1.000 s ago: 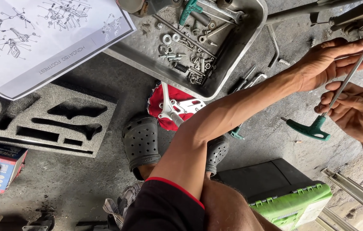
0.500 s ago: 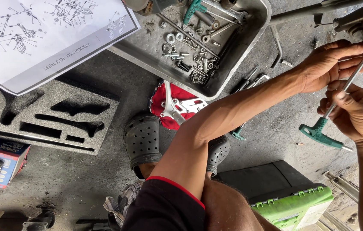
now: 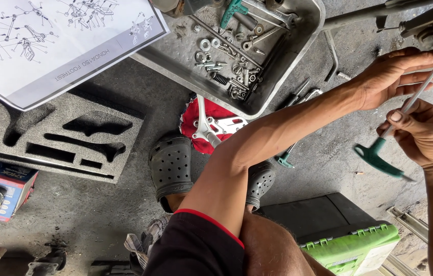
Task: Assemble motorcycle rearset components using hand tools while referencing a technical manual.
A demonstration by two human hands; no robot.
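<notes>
At three o'clock, a green-handled T-handle hex wrench (image 3: 398, 135), judged stiff, light steel best gripped at its handle, is pinched along its shaft by the right hand (image 3: 423, 134), steadied farther up by the half-open left hand (image 3: 398, 76), beyond grey clogs (image 3: 173, 166).

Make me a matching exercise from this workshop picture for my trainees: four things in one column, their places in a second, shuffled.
Things:
1. T-handle wrench
2. metal tray
3. parts diagram sheet
4. metal bracket

Places:
A. on the red cloth
B. on the grey foam insert
C. in the right hand, shaft touching the left hand
D. on the floor, holding washers and bolts

Pairs: 1-C, 2-D, 3-B, 4-A
</notes>
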